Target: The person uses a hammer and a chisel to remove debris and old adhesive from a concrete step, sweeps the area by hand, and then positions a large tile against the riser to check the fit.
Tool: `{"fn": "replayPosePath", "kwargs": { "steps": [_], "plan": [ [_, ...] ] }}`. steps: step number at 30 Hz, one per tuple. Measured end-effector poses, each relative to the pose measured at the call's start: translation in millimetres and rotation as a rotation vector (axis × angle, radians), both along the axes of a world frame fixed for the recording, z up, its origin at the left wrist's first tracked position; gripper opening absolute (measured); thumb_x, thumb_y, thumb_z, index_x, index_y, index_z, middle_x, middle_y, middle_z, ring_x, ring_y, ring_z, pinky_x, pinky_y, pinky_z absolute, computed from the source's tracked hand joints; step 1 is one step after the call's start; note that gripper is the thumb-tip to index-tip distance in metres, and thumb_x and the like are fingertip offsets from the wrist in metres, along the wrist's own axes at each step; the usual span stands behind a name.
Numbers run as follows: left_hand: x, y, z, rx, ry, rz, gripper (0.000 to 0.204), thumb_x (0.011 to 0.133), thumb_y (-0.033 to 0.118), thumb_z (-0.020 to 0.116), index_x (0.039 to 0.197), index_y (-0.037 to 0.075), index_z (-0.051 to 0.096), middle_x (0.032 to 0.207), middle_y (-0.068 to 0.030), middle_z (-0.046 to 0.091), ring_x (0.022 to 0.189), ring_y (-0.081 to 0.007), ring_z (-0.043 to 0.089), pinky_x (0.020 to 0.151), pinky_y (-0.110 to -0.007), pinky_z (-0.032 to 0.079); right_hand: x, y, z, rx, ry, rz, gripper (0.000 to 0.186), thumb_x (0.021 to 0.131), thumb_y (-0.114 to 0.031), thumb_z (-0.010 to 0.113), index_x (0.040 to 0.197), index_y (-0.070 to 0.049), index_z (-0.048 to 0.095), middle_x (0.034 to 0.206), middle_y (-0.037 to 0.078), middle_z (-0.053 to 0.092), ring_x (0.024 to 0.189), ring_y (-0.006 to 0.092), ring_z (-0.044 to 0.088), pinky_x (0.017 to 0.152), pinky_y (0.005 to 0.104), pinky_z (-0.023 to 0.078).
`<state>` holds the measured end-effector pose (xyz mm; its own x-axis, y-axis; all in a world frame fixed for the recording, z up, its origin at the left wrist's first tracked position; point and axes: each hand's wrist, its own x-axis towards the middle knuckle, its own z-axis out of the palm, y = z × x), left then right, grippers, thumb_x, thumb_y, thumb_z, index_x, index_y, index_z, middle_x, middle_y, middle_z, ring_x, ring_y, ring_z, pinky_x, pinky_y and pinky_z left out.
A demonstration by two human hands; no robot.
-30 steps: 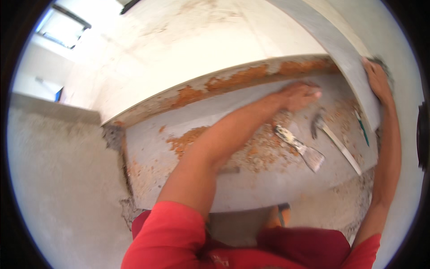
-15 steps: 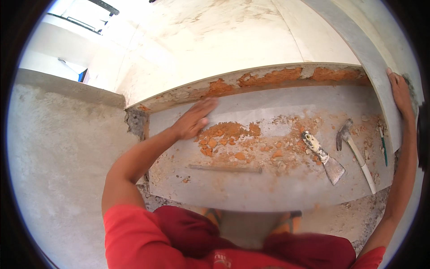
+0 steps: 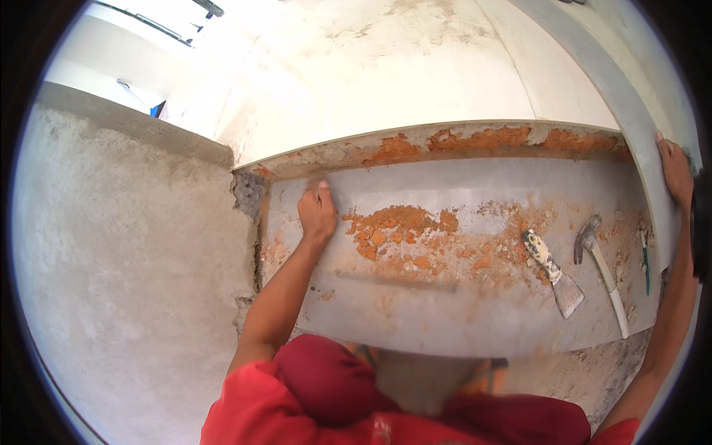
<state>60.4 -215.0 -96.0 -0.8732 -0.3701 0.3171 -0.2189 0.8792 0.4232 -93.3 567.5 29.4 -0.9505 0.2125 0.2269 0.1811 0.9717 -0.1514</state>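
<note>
My left hand (image 3: 317, 211) is at the back left of a grey slab (image 3: 393, 315), close to the foot of the raised back edge. Its fingers look curled in and their tips are blurred; whether anything is between them I cannot make out. Crumbled orange rubble (image 3: 404, 222) lies on the slab to its right. Far to the right, my right hand (image 3: 675, 172) rests with fingers extended against the upright grey panel (image 3: 644, 122). A paint-spattered scraper (image 3: 550, 268) and a hammer (image 3: 602, 274) lie on the slab, apart from both hands.
A thin flat strip (image 3: 397, 280) lies near the slab's front. At the right is a slim green stick-like tool (image 3: 645, 263). The back ledge (image 3: 460, 139) shows broken orange patches. A rough grey wall surface (image 3: 133, 245) fills the left, its corner chipped.
My left hand has moved left, away from the rubble, and its outstretched fingers have curled in. The view has shifted slightly; my right hand stays at the panel.
</note>
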Motion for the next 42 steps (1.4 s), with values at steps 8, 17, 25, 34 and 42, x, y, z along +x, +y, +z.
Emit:
{"fn": "replayPosePath", "kwargs": {
  "steps": [8,17,25,34,42],
  "plan": [
    [1.9,19.0,31.1,0.147,0.069,-0.593,0.051,0.106,0.044,0.047,0.115,0.002,0.075,0.125,-0.0244,0.069,0.119,-0.0356,0.064,0.105,-0.046,0.048,-7.9,-16.0,-0.9,-0.122,-0.092,-0.008,0.076,0.105,-0.065,0.046,0.116,0.007,0.067,0.107,0.022,0.068,0.097,0.0288,0.064,0.094,0.0408,0.048],
    [-25.2,45.0,49.8,0.508,-0.540,-0.895,0.078,0.104,0.066,0.036,0.158,0.010,0.047,0.165,-0.0199,0.039,0.157,-0.0374,0.030,0.130,-0.052,0.018,1.8,-39.4,4.8,-0.139,-0.015,-0.180,0.082,0.101,-0.072,0.049,0.103,0.008,0.066,0.101,0.022,0.066,0.092,0.0288,0.062,0.087,0.0431,0.048],
    [13.5,105.7,59.8,0.083,-0.299,-1.157,0.067,0.105,0.059,0.045,0.145,0.007,0.057,0.149,-0.0209,0.056,0.139,-0.0366,0.054,0.120,-0.050,0.037,20.9,-66.6,17.7,-0.193,-0.025,-0.123,0.084,0.100,-0.072,0.047,0.098,0.009,0.070,0.093,0.026,0.072,0.089,0.0369,0.069,0.085,0.0494,0.050],
    [-59.9,246.5,158.6,0.169,-0.098,-1.198,0.023,0.104,0.020,0.063,0.120,0.004,0.059,0.091,-0.0102,0.062,0.078,-0.0168,0.063,0.061,-0.030,0.055,78.0,-105.0,36.8,-0.313,-0.106,-0.142,0.081,0.101,-0.067,0.052,0.075,0.008,0.067,0.073,0.022,0.067,0.068,0.0317,0.066,0.070,0.0476,0.051],
    [-89.6,379.6,147.9,1.492,-0.819,-0.943,0.079,0.112,0.056,0.030,0.156,-0.010,0.024,0.154,-0.0347,0.036,0.135,-0.0394,0.053,0.109,-0.050,0.052,165.0,-119.1,74.2,-0.327,-0.206,-0.218,0.079,0.103,-0.063,0.054,0.073,0.010,0.062,0.065,0.019,0.059,0.058,0.0239,0.056,0.063,0.0459,0.049]
  ]
}}
